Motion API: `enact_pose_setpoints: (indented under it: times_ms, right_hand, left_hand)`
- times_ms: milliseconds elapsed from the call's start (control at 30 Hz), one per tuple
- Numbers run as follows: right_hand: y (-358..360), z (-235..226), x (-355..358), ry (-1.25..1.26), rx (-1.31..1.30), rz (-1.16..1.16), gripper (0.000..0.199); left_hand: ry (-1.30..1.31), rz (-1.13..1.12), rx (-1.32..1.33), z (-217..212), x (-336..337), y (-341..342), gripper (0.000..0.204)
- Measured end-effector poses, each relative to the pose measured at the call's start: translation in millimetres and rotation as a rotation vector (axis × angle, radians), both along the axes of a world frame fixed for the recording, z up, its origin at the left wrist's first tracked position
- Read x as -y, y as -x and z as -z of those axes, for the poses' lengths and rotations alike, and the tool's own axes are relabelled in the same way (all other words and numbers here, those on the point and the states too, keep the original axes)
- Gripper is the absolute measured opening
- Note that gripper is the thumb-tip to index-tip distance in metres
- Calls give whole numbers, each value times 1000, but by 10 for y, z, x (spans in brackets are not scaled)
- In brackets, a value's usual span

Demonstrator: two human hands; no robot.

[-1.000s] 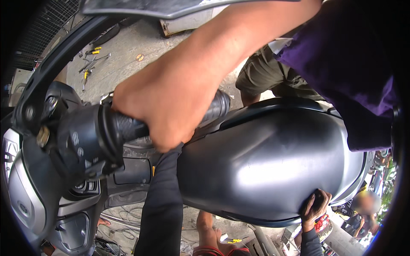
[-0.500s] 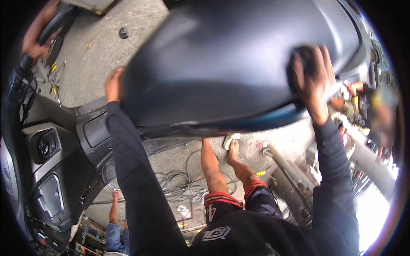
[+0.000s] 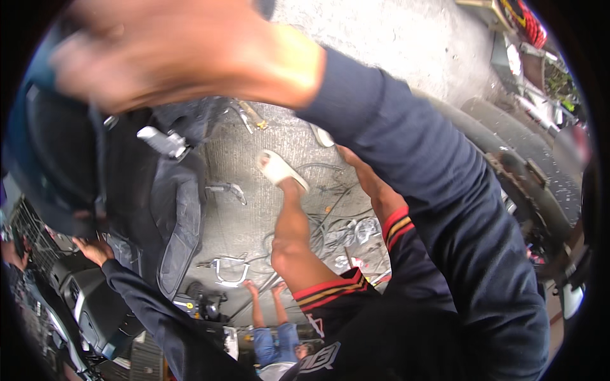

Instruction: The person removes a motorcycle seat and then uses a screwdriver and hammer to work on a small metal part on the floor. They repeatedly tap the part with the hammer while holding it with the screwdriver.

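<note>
Flanking seat (image 3: pixel 58 155), both hands (image 3: pixel 95 251) near its edges, concrete floor (image 3: pixel 410 38) opening rightward

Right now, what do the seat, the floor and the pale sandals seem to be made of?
Seat: likely plastic, dull black with a moulded edge; blur leaves it open. Floor: probably concrete, grey, rough, finely lined. Sandals: foam or rubber perhaps, cream, matt and smooth.

The dark motorcycle seat (image 3: pixel 63 152), front and center half a second ago, is now off to the left. The right hand (image 3: pixel 181 54), then planted near the seat's side edge, has swept up into a blur; a second cream sandal (image 3: pixel 279 169) has appeared on the concrete floor (image 3: pixel 234 159).
</note>
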State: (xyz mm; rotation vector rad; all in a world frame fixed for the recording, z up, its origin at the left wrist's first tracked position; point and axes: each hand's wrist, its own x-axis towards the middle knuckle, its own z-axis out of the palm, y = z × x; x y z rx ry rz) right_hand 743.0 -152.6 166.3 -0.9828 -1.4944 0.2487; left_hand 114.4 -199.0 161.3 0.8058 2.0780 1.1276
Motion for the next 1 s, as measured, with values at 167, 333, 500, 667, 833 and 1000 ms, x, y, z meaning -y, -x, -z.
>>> enact_pose_setpoints:
  times_ms: [167,333,500,667,833,1000]
  right_hand:
    - [-1093,1681,1769,406,25,225,10]
    - [-1024,2716,2929,892,165,57,15]
    - [-1192,3538,2190,902,194,259,19]
    - [-1326,5072,733,957,401,135,43]
    - [-1091,6248,617,790,641,106,34]
    - [-1643,5843,827,803,737,59,28]
  left_hand:
    - [-13,-94,-17,24,-131,352,66]
    - [-80,-10,-102,24,-165,501,61]
    - [-98,6,-173,103,-215,265,61]
    - [-141,7,-249,111,-155,195,62]
    - [-148,14,-329,215,-78,180,62]
    - [-164,88,-390,509,-140,12,62]
